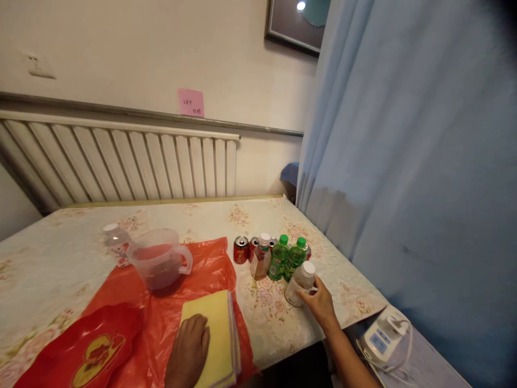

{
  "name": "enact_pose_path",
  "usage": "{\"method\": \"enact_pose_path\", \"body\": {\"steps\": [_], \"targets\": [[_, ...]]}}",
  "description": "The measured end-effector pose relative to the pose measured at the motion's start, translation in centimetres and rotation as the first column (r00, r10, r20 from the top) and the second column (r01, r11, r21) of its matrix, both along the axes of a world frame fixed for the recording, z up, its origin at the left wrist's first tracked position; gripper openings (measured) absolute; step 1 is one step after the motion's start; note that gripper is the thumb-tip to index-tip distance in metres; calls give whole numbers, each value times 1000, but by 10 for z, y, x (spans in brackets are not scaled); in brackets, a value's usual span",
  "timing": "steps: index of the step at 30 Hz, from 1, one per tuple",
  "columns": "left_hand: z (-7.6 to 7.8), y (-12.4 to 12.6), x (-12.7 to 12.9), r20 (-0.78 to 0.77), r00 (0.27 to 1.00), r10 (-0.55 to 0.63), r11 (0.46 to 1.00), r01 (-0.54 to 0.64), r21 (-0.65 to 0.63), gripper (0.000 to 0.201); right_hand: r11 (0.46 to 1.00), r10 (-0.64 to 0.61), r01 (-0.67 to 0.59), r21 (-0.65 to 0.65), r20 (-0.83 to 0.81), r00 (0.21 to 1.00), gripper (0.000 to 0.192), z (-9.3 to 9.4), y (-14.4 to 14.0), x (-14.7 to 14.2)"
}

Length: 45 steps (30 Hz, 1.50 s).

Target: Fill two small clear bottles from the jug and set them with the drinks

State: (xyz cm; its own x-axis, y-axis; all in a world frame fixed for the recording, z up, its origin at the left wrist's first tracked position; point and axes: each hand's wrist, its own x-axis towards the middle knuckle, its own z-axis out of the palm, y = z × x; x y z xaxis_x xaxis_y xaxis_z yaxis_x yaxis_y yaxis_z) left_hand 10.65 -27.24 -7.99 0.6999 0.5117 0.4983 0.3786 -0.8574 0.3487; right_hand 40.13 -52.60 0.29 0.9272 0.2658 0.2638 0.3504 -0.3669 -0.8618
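Note:
My right hand [319,303] grips a clear bottle with a white cap [299,285] near the table's right edge, thumb and fingers around its side. My left hand [189,347] rests on a folded yellow cloth [220,337], its fingers loosely curled and the cloth flat beneath. Just behind the held bottle stand two green bottles [278,260], another white-capped clear bottle [261,261] and several cans, one a red can [241,251]. Some cans are partly hidden by the bottles.
A translucent pitcher [155,264] stands on red plastic sheeting [214,264], beside a white-capped patterned bottle [117,245]. Front left lies a red tray [76,345]. A power strip [383,337] is off the table's right edge, near a blue curtain [404,161]. A radiator [133,161] lines the wall.

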Motion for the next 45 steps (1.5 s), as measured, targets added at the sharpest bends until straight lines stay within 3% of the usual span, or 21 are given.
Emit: {"method": "enact_pose_path", "body": {"steps": [13,17,23,27,38,41,45], "targets": [[-3,0,0,12,1000,-14,1000,14,-1,15,999,22,-22,34,8,1000,62,-16,15,2],[-4,0,0,12,1000,-14,1000,14,-7,15,999,16,-15,33,-24,1000,64,-30,12,1],[-2,-1,0,19,1000,-18,1000,18,-3,15,999,35,-37,-24,-78,996,45,-55,11,-7],[-1,-1,0,12,1000,-15,1000,15,0,15,998,39,-43,-46,-85,996,42,-63,13,-8],[0,-2,0,15,1000,-18,1000,18,-4,15,983,-146,146,-109,12,989,47,-59,31,-13],[0,-2,0,10,1000,-14,1000,14,-9,16,990,-107,106,-97,1,994,44,-57,29,-12],[3,-4,0,2,1000,-3,1000,3,-26,16,998,32,-35,-55,-55,998,43,-55,20,-7]]}}
